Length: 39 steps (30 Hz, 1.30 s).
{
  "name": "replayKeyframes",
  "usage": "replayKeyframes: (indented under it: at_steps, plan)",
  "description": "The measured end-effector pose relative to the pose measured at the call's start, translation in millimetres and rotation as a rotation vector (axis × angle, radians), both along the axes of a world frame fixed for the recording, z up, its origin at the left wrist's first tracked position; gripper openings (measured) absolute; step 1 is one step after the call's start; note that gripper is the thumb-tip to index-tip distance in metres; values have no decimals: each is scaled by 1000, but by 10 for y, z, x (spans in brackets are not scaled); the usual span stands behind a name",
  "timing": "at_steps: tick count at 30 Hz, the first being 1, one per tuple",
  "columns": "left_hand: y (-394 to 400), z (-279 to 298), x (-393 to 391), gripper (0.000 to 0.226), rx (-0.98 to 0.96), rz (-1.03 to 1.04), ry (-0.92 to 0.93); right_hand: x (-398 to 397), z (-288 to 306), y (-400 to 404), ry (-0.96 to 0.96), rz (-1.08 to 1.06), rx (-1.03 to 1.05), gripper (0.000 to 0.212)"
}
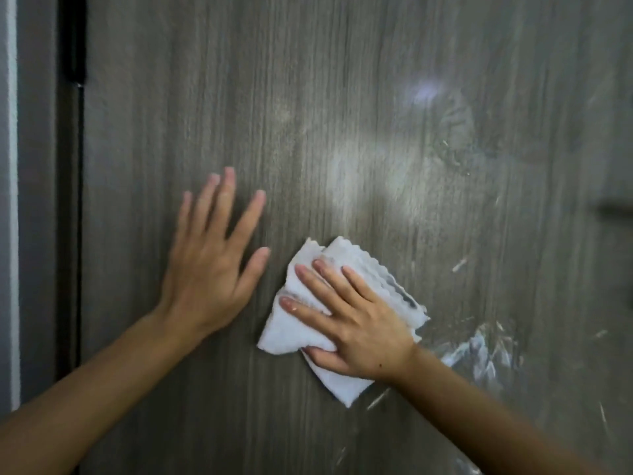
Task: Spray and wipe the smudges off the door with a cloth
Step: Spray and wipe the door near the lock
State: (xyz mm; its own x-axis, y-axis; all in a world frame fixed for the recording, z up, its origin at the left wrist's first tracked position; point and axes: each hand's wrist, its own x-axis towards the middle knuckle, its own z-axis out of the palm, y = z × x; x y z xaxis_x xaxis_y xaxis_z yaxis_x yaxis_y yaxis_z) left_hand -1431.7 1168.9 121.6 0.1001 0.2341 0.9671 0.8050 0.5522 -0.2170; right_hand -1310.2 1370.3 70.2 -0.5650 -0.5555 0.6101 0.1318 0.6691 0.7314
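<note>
Left forearm: enters from the lower left corner of the frame and rises toward the centre.
Right forearm: enters from the lower right corner and runs up toward the centre.
Left hand (pixel 209 265): flat against the door, left of centre; fingers straight and spread wide, holding nothing.
Right hand (pixel 349 320): just right of centre, lower half of the frame; fingers straight and slightly spread, pressing flat on the cloth, thumb along the cloth's lower edge.
Cloth (pixel 291 332): white, folded, scalloped edge at upper right; lies between the right hand and the door, just beside the left hand but apart from it.
Door (pixel 342 97): grey wood grain, fills most of the frame.
Smudges (pixel 479 354): white streaks on the door at lower right, touching the cloth's right corner; fainter marks at upper right.
Door handle (pixel 613 209): dark, blurred, at the right edge.
Door frame (pixel 34 200): at the left edge, with a dark gap beside the door.
</note>
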Motion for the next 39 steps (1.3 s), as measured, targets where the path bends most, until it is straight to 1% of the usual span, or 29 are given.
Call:
replayKeyframes:
  at_steps: [2, 3, 5, 9, 12, 14, 15, 17, 20, 23, 25, 27, 29, 31, 32, 33, 34, 36, 38, 39]
  plan:
    - [247, 144, 144, 59, -36, -5, 44, 64, 217, 151, -105, 8, 126, 65]
    - [355, 219, 186, 58, -37, -12, 53, 95, 369, 226, -117, 8, 158, 65]
    - [541, 356, 219, 57, -27, -15, 66, 187, 724, 374, -41, 21, 126, 65]
    - [705, 509, 171, 60, -15, 53, 20, 431, 1543, 696, 284, 3, -94, 62]
    - [728, 520, 141, 63, -42, 104, -13, 597, 1993, 891, 538, -29, -400, 64]
    - [736, 511, 142, 63, -44, 95, -15, 636, 2114, 932, 639, -52, -567, 66]
    - [738, 510, 144, 63, -43, 94, -15, 632, 2123, 925, 660, -55, -604, 66]
    - [731, 517, 150, 63, -37, 100, -9, 599, 2031, 862, 676, -52, -645, 66]
    - [729, 513, 168, 64, -33, 92, -10, 525, 1616, 762, 690, -30, -642, 64]
    - [741, 521, 172, 64, -35, 86, -17, 454, 894, 637, 633, -24, -577, 61]
    - [738, 525, 158, 64, -32, 94, -14, 429, 380, 557, 492, -18, -446, 59]
    - [730, 520, 150, 64, -32, 103, -8, 477, 127, 575, 314, -22, -267, 58]
    - [729, 517, 147, 63, -31, 104, -5, 563, 207, 679, 165, -22, -106, 60]
    - [735, 513, 149, 64, -27, 100, 5, 657, 489, 813, 18, -28, 49, 62]
    - [741, 508, 151, 64, -24, 98, 10, 709, 671, 890, -35, -37, 100, 62]
    - [746, 505, 153, 64, -19, 97, 14, 761, 863, 984, -39, -48, 117, 62]
    - [747, 507, 152, 64, -14, 97, 19, 808, 1066, 1084, 10, -56, 95, 62]
    - [743, 499, 152, 64, -17, 96, 13, 917, 1423, 1257, 228, -52, -63, 61]
    - [737, 499, 151, 64, -18, 89, 8, 999, 1652, 1323, 490, -54, -361, 63]
    - [736, 499, 157, 65, -19, 88, 8, 1010, 1690, 1323, 584, -58, -503, 64]
